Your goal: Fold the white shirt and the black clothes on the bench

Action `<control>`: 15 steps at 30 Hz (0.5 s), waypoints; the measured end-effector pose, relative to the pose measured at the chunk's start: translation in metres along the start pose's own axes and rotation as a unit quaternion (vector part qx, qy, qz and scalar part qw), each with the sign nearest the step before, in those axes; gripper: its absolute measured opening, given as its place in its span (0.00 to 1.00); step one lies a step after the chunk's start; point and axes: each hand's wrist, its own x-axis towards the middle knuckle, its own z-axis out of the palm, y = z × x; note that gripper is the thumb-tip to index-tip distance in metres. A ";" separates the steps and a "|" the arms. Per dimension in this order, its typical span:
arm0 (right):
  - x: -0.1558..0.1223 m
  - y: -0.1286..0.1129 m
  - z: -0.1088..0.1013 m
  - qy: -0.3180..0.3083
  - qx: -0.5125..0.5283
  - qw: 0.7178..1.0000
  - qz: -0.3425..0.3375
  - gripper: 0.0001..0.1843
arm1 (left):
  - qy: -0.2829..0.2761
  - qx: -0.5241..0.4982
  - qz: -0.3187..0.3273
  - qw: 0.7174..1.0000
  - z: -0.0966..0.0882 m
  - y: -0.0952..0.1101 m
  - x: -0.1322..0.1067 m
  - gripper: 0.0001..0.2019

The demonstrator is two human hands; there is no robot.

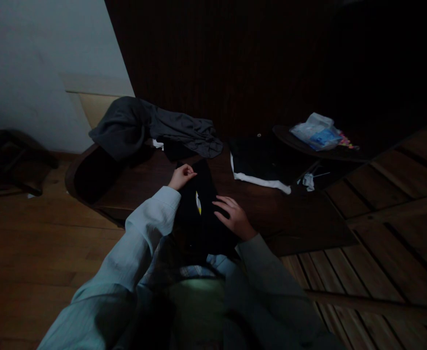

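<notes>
A black cloth item (195,226), probably a garment, lies in front of me, partly on the dark wooden bench. A small white and yellow patch (198,203) shows in its middle. My left hand (182,177) is over its far left part, thumb and fingertips pressed together. Whether a bit of the black cloth is pinched there is too dark to tell. At the cloth's right edge, my right hand (235,217) has its fingers stretched out and apart, touching or just above the fabric.
Grey clothing (184,127) is heaped on the bench (126,184) at the back left. Farther right lies a folded black cloth (255,158) with a white edge. A clear plastic bag (317,132) sits on a dark round surface. Slatted wood (377,262) is at right, a dark chair (12,163) at left.
</notes>
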 end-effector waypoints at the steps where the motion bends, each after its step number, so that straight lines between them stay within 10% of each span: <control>1: 0.000 0.000 0.000 -0.001 -0.001 1.000 0.000 0.15 | 0.001 -0.001 -0.001 1.000 0.000 0.000 0.000 0.11; 15: 0.001 0.004 0.001 0.009 0.013 1.000 0.005 0.14 | -0.004 -0.015 0.003 1.000 0.000 0.001 0.000 0.09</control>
